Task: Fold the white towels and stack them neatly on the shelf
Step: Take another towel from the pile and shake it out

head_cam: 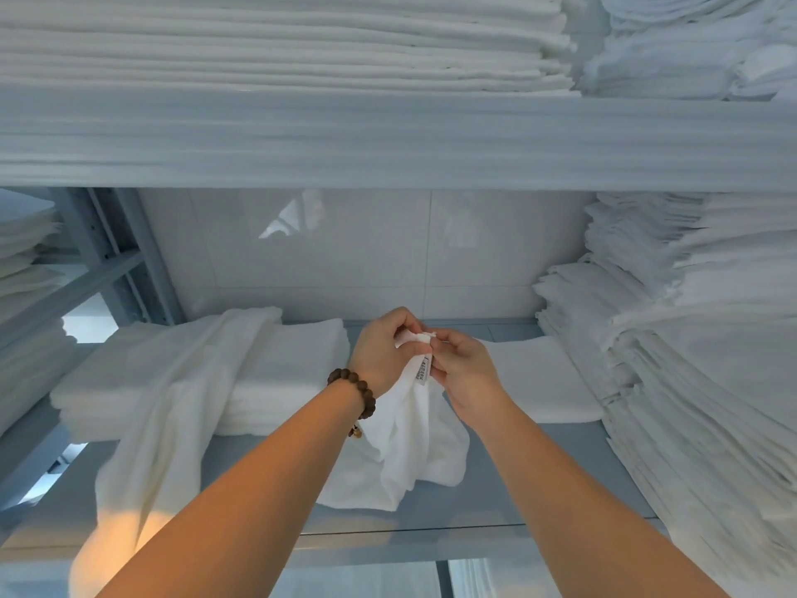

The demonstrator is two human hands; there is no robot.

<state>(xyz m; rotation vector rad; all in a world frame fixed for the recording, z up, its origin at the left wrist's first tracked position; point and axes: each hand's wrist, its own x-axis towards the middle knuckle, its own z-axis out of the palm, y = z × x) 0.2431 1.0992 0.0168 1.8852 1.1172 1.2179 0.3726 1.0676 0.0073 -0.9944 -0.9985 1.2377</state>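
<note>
A small white towel [414,451] hangs from both my hands over the grey shelf [539,481], its lower part bunched on the shelf board. My left hand [386,351], with a bead bracelet at the wrist, pinches the towel's top corner. My right hand [461,373] pinches the same corner beside a sewn label. A short stack of folded white towels [276,381] lies at the left of the shelf. An unfolded white towel [172,416] drapes over that stack and hangs off the shelf's front edge.
A single folded towel [539,381] lies flat right of my hands. Tall piles of white linen [698,360] fill the right side, and more linen [280,49] sits on the shelf above. A metal frame post [112,252] stands at the left. White tiles back the shelf.
</note>
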